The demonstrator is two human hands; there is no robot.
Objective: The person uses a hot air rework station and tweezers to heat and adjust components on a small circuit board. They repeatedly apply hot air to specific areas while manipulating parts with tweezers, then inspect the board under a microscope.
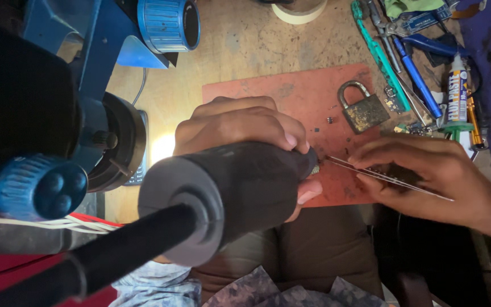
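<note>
My left hand (240,126) is wrapped around the thick black handle of a hot-air tool (228,193), whose nozzle tip points right over a red work mat (291,94). A black hose runs from the handle's grey end toward the lower left. To the right of the tip, my right hand (427,170) pinches thin metal tweezers (390,178). Their points reach left to just beside the nozzle tip. A small dark part lies under the fingers of that hand, mostly hidden.
A tarnished padlock (362,108) lies on the mat above the tweezers. A blue microscope stand (86,68) fills the left side. Blue-handled pliers (427,45), a green tool (379,54), a glue tube (457,91) and a tape roll (299,11) lie along the far wooden bench.
</note>
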